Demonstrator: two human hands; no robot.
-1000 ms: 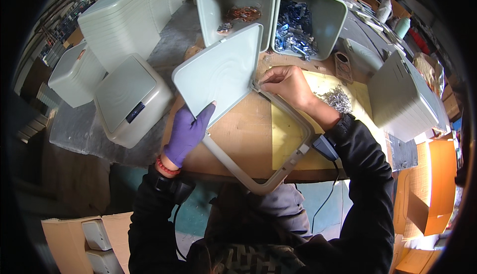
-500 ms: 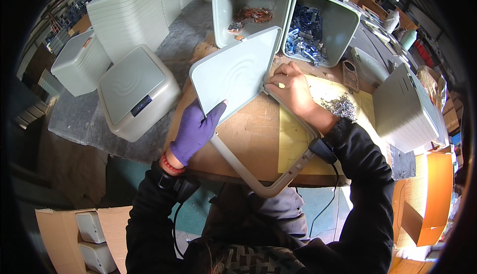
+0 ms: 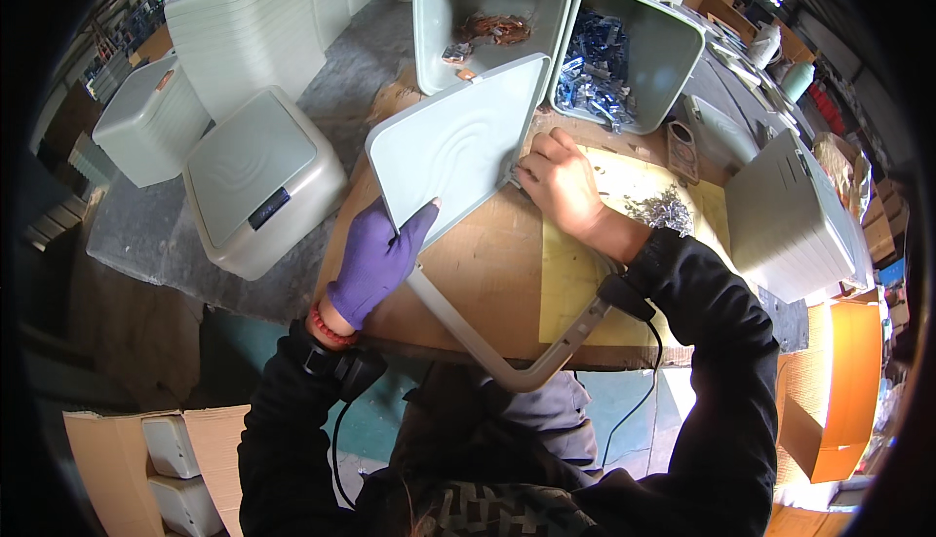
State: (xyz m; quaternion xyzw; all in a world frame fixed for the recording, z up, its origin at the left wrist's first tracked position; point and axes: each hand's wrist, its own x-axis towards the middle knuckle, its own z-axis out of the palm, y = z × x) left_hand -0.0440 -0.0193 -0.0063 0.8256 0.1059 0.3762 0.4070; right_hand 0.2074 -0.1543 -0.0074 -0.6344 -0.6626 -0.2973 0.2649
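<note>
One purple-gloved left hand [image 3: 375,259] grips lid panel [image 3: 458,137]; right hand [image 3: 565,184] pinched, contents I can't tell. Panel slip could tip overhanging lid frame [image 3: 456,326].

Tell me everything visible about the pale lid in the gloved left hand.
The lid is a thin, flat, pale grey-green panel, apparently plastic, with rounded corners and faint curved ridges on its face. It stands tilted up along one side of the beige frame, above the wooden board. The left hand holds its near lower corner, thumb on the face. The right hand is at its far lower corner; contact there is unclear.
</note>
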